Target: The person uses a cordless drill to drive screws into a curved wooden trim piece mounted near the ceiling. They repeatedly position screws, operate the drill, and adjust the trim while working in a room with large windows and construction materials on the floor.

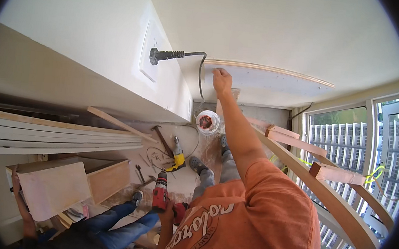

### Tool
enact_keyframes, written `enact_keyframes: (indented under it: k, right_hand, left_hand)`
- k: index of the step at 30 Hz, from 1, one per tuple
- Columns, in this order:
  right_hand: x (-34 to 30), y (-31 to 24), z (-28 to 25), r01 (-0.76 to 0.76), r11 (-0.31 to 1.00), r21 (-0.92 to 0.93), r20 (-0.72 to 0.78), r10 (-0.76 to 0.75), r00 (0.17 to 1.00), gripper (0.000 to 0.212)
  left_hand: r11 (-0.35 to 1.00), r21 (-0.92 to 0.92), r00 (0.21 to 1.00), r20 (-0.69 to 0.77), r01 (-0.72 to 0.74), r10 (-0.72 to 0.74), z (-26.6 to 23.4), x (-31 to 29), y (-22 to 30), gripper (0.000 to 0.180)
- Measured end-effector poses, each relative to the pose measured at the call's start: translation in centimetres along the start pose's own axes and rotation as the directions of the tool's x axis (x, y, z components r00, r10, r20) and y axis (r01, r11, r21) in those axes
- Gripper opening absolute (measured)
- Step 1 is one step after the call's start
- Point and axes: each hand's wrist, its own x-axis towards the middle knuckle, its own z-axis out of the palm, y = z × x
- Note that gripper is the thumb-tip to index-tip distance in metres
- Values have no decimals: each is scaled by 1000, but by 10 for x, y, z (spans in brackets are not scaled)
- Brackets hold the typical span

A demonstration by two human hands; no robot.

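Left hand [168, 213], gripping drill [160, 193]; right [221, 81], at panel [272, 82]

A faded orange T-shirt [267, 220] at 5 o'clock, with a short sleeve [264, 175], white script lettering [210, 216] and a dark printed emblem [198, 244]; grey trousers [230, 169]; dark grey clogs [199, 165], the nearer at 6 o'clock.

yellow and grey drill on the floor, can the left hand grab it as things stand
Probably not: the left hand is full, gripping the red power drill, and the yellow and grey drill lies down on the floor.
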Motion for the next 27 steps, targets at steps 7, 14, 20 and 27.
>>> enact_keyframes:
  k: [7,14,20,27]
  right_hand:
    - [-23,6,-11,73,997,-19,-1,-73,997,22]
    - [-60,30,-39,-4,985,171,142,-21,990,18]
    - [-53,22,-38,56,998,22,81,-57,995,20]
    - [-27,10,-19,4,998,69,59,-8,998,18]
  left_hand:
    - [997,-55,999,-10,48,-48,-4,-4,1,14]
    - [999,-53,1000,-10,14,-15,-16,6,-7,14]
    - [998,-58,999,-6,41,-41,-9,3,6,13]
    - [998,-28,998,18,54,-54,-13,11,-4,13]
